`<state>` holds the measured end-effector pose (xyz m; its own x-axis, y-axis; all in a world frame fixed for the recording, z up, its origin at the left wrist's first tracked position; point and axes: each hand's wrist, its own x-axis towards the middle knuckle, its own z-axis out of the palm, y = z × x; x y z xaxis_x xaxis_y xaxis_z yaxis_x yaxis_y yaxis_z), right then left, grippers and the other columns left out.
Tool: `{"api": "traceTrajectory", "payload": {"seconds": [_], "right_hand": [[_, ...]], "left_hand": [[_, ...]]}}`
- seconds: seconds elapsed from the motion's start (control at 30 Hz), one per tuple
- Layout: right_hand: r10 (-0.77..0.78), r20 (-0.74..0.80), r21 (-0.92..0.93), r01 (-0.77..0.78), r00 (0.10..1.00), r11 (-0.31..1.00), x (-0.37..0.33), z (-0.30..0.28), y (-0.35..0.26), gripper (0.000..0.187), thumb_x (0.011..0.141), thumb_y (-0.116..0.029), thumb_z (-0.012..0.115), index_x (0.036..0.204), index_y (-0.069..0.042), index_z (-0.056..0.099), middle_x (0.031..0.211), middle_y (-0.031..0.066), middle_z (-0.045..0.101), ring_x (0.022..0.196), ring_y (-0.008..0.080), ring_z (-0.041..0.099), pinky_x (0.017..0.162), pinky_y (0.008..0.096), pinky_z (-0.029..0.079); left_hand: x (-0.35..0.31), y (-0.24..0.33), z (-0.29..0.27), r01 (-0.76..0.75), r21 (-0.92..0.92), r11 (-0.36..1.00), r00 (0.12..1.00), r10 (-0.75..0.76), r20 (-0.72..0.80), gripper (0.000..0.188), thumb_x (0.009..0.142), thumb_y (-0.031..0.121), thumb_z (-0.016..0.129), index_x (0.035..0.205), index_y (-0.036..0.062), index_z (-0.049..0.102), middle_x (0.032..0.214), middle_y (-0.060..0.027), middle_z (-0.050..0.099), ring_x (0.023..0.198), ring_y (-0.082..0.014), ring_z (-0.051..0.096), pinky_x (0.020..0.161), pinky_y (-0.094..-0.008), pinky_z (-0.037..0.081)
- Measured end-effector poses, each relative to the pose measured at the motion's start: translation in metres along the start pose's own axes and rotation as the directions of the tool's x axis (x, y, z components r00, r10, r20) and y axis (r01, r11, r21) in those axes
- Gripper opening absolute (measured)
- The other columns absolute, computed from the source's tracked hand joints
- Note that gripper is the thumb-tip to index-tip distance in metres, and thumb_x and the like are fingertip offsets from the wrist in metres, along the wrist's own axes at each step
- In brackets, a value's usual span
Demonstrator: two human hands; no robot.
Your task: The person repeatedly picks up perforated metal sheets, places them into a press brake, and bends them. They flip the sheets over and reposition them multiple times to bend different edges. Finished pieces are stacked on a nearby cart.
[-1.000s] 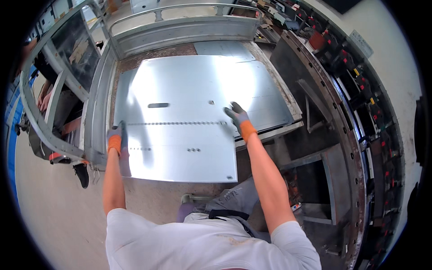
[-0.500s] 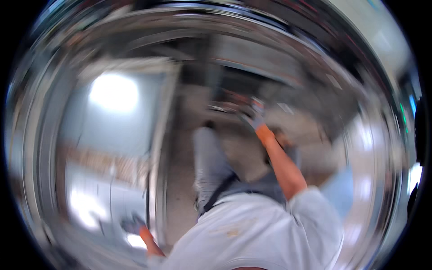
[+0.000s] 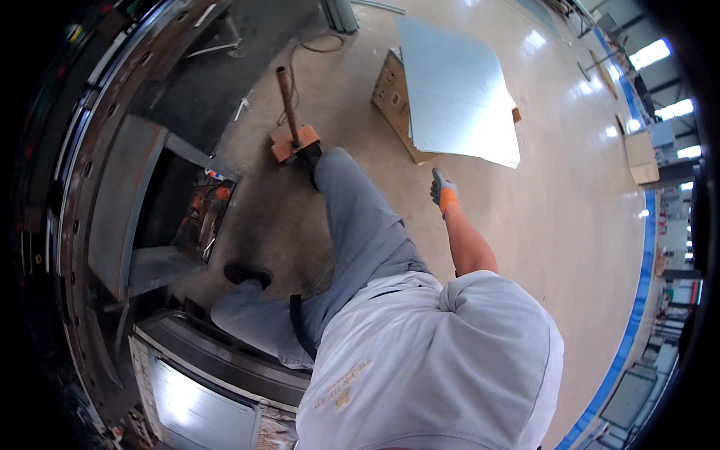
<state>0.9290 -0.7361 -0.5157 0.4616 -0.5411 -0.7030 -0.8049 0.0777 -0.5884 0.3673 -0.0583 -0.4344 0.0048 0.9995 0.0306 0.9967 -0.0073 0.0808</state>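
Note:
My right hand (image 3: 442,189), in a grey glove with an orange cuff, hangs above the concrete floor with nothing visible in it; its thumb stands apart from the loosely bent fingers. Just beyond it, a stack of shiny metal sheets (image 3: 457,90) lies on a wooden pallet (image 3: 394,94), apart from the hand. My left hand is out of view. At the lower left, a metal sheet (image 3: 199,405) lies on a worn, light-edged table (image 3: 271,429) beside my leg.
A large press-like machine (image 3: 112,202) lines the left side. By my forward foot stands an orange foot pedal (image 3: 283,144) with an upright rusty pipe (image 3: 286,97); a cable (image 3: 294,75) runs from it. A blue floor line (image 3: 634,322) curves along the right.
My view has swung right, from the table and machine toward the pallet stack. The left hand, over the table sheet before, has left view. My right hand now hangs near the stack.

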Motion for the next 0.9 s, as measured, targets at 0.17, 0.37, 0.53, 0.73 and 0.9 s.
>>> {"api": "traceTrajectory", "payload": {"seconds": [0.17, 0.37, 0.53, 0.73, 0.9], "right_hand": [[0.112, 0.326, 0.535, -0.281, 0.939, 0.797, 0.066, 0.01, -0.033, 0.081, 0.073, -0.08, 0.066, 0.107, -0.007, 0.066, 0.089, 0.0072, 0.066, 0.092, 0.0314, 0.062, 0.086, 0.0437, 0.048], [-0.435, 0.599, 0.8, -0.475, 0.672, 0.367, 0.149, 0.067, -0.026, 0.053, 0.084, -0.065, 0.067, 0.071, -0.015, 0.054, 0.069, 0.004, 0.058, 0.069, 0.0267, 0.057, 0.068, 0.0372, 0.047], [-0.138, 0.343, 0.927, -0.312, 0.929, 0.207, 0.105, 0.109, -0.07, 0.048, 0.092, -0.039, 0.07, 0.061, -0.017, 0.041, 0.056, -0.0003, 0.036, 0.057, 0.0185, 0.042, 0.055, 0.0331, 0.036], [-0.316, 0.364, 0.93, -0.36, 0.876, 0.073, 0.08, 0.117, -0.066, 0.042, 0.095, -0.035, 0.067, 0.066, -0.016, 0.043, 0.062, -0.0001, 0.04, 0.061, 0.0178, 0.04, 0.057, 0.0312, 0.036], [-0.34, 0.328, 0.94, -0.339, 0.881, 0.028, 0.074, 0.106, -0.094, 0.047, 0.097, -0.043, 0.059, 0.063, -0.017, 0.039, 0.06, -0.0013, 0.034, 0.058, 0.0163, 0.034, 0.055, 0.0297, 0.033]], "left_hand": [[0.028, 0.162, -0.047, -0.025, -0.587, 0.809, 0.982, 0.129, 0.136, 0.059, 0.098, 0.032, 0.063, 0.147, 0.0048, 0.046, 0.149, -0.0154, 0.048, 0.13, -0.0286, 0.051, 0.111, -0.0377, 0.041], [0.02, 0.378, -0.08, -0.338, -0.816, 0.47, 0.787, 0.616, 0.029, 0.055, 0.1, 0.014, 0.057, 0.151, 0.0045, 0.04, 0.149, -0.0116, 0.048, 0.129, -0.0241, 0.051, 0.11, -0.0342, 0.042], [-0.055, 0.435, -0.063, -0.504, -0.788, 0.355, 0.595, 0.803, -0.019, 0.058, 0.094, 0.005, 0.061, 0.149, 0.0036, 0.043, 0.144, -0.0107, 0.053, 0.121, -0.0211, 0.055, 0.107, -0.0332, 0.043], [-0.023, 0.428, 0.04, -0.217, -0.911, 0.349, 0.465, 0.858, 0.218, 0.058, 0.091, 0.001, 0.062, 0.146, -0.0023, 0.044, 0.142, -0.0132, 0.054, 0.123, -0.0218, 0.052, 0.108, -0.0322, 0.04], [-0.112, 0.472, -0.006, -0.495, -0.823, 0.278, 0.412, 0.909, 0.059, 0.041, 0.092, 0.007, 0.063, 0.132, -0.0035, 0.058, 0.121, -0.0098, 0.067, 0.104, -0.0188, 0.062, 0.093, -0.0319, 0.049]]}}
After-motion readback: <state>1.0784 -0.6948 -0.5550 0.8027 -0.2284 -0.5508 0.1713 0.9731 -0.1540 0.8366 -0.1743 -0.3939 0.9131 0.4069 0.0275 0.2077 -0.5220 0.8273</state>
